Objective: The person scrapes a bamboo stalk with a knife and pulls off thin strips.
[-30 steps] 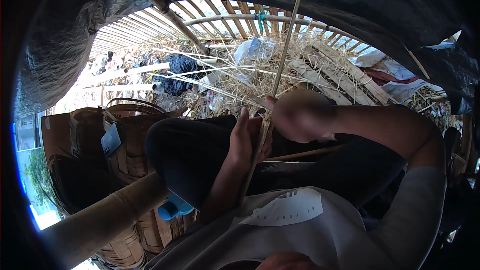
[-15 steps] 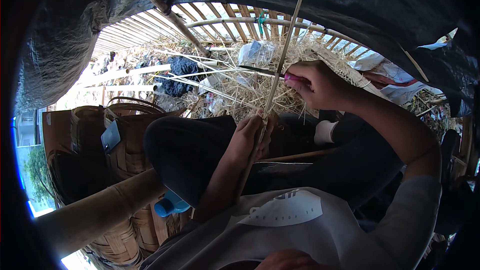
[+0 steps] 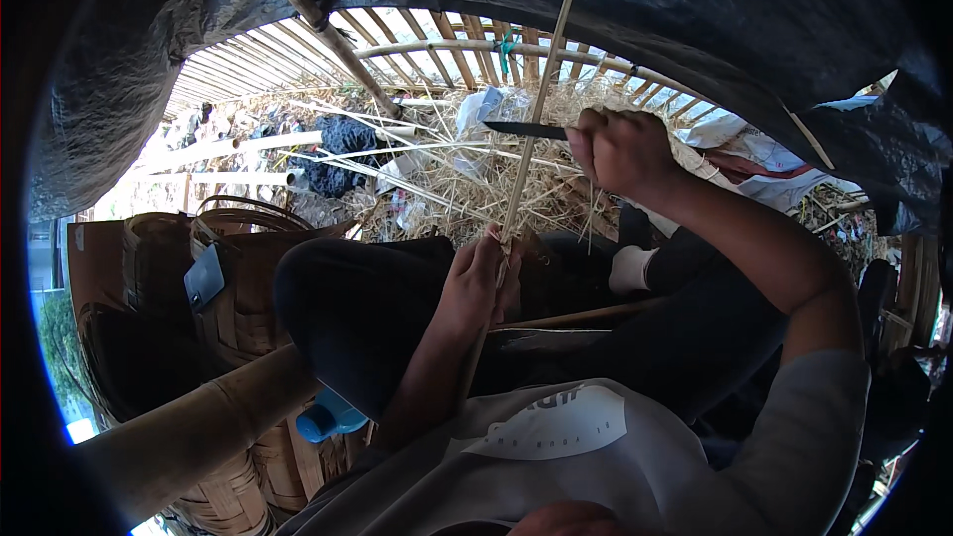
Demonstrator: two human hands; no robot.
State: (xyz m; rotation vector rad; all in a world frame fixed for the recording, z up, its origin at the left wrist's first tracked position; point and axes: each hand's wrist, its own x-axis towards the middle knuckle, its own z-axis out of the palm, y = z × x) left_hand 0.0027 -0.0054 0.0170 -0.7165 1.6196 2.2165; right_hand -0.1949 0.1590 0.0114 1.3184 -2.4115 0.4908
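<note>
A long, thin bamboo strip (image 3: 536,99) runs from against my body up past the top of the view, leaning slightly right. My left hand (image 3: 481,278) is closed around it in front of my lap. Farther up, my right hand (image 3: 625,152) grips a knife, its handle mostly covered by the fingers. The dark knife blade (image 3: 521,128) points left and lies across the strip; whether its edge touches the strip I cannot tell. Pale shavings (image 3: 526,184) are heaped on the ground beyond my hands.
Woven bamboo baskets (image 3: 238,308) stand at my left, beside a thick bamboo pole (image 3: 199,427) and a blue bottle (image 3: 333,415). A slatted bamboo fence (image 3: 417,50) curves across the back under a dark plastic sheet (image 3: 695,20). Loose pale strips (image 3: 367,151) lie on the ground.
My right hand has turned, knuckles now upward, and the knife blade sits slightly higher along the strip. My left hand still holds the strip. The whole view has shifted slightly.
</note>
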